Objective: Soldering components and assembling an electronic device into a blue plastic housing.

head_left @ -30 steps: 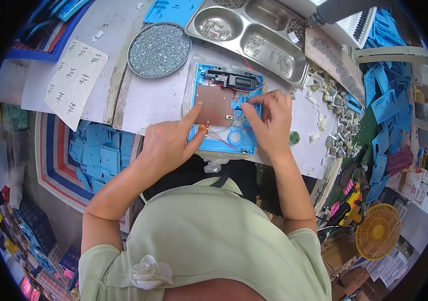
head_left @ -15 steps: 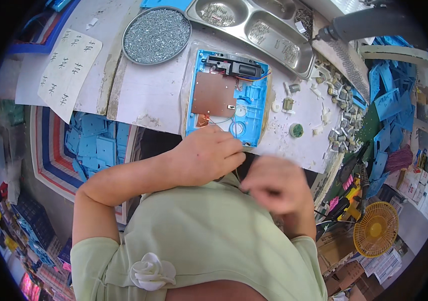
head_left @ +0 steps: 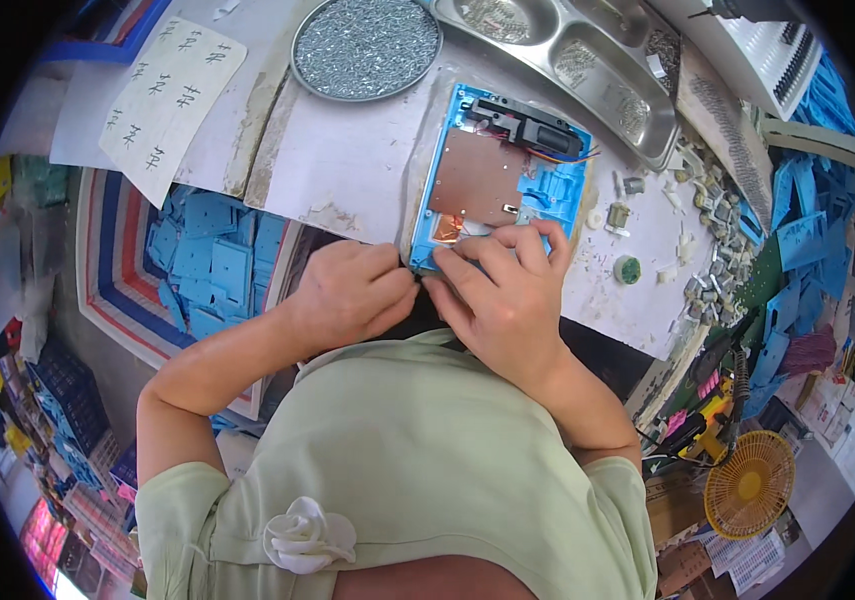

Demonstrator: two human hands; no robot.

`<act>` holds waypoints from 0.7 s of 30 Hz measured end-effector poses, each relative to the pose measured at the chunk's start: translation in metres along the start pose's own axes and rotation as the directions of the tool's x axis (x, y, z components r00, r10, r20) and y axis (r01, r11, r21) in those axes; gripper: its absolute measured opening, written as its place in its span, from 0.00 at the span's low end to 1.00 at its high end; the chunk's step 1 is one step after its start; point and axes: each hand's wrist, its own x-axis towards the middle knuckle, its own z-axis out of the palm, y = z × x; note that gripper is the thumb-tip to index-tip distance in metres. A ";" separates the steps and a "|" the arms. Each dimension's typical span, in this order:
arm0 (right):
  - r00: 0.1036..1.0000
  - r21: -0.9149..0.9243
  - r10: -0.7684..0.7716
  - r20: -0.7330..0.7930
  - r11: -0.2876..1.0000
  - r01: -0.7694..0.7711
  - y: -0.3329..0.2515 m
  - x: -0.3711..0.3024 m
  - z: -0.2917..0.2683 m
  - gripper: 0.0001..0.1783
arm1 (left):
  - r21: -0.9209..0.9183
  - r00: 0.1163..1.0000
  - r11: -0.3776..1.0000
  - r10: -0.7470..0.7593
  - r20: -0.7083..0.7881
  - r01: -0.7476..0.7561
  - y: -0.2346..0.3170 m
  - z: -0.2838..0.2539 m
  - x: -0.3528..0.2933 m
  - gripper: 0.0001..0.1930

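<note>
A shallow blue plastic case point(head_left: 425, 215) lies at the table's near edge, its inside facing up. In it sit a brown circuit board point(head_left: 485, 180), a black mechanism point(head_left: 522, 127) with coloured wires, and a copper-coloured patch point(head_left: 447, 228). My left hand point(head_left: 357, 290) is closed at the case's near left corner, fingertips pinched together; what they hold is hidden. My right hand point(head_left: 509, 290) grips the near edge of the case, thumb below the edge and fingers bent over the inside, covering its near right part.
A round dish of screws point(head_left: 367, 50) and a steel compartment tray point(head_left: 662, 150) with small parts stand at the back. Small motors point(head_left: 717, 215) and a green roll point(head_left: 627, 269) lie to the right. At left below the table, a striped bag point(head_left: 97, 290) holds blue plastic pieces point(head_left: 212, 250).
My right hand has come up from beside my body onto the case. My left hand has shifted off the case's near edge to its left corner. The whole view has shifted slightly.
</note>
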 end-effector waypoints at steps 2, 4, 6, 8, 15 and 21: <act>1.000 0.013 0.007 0.017 1.000 -0.007 -0.002 0.002 0.004 0.15 | -0.036 0.997 0.999 -0.006 0.077 0.009 0.002 -0.002 -0.003 0.11; 1.000 0.005 0.005 0.023 1.000 -0.005 0.000 0.001 0.009 0.15 | -0.071 0.987 0.997 -0.008 0.158 0.020 0.000 -0.006 -0.004 0.09; 1.000 -0.019 -0.003 0.022 1.000 0.004 0.000 0.002 0.010 0.14 | -0.177 0.950 0.984 0.077 0.303 -0.024 -0.008 -0.025 0.000 0.08; 0.999 -0.028 0.006 0.039 1.000 -0.005 -0.003 0.001 0.009 0.14 | -0.240 0.958 0.971 0.064 0.279 0.005 -0.009 -0.031 0.007 0.09; 0.984 0.203 -0.103 0.146 0.976 0.072 0.029 0.014 -0.033 0.18 | -0.260 0.983 0.952 0.179 0.047 -0.161 -0.039 -0.008 0.025 0.10; 0.820 0.161 0.390 -0.419 0.921 -0.356 0.197 0.098 -0.159 0.10 | -0.285 0.957 0.919 0.291 0.017 -0.274 -0.045 -0.012 0.036 0.11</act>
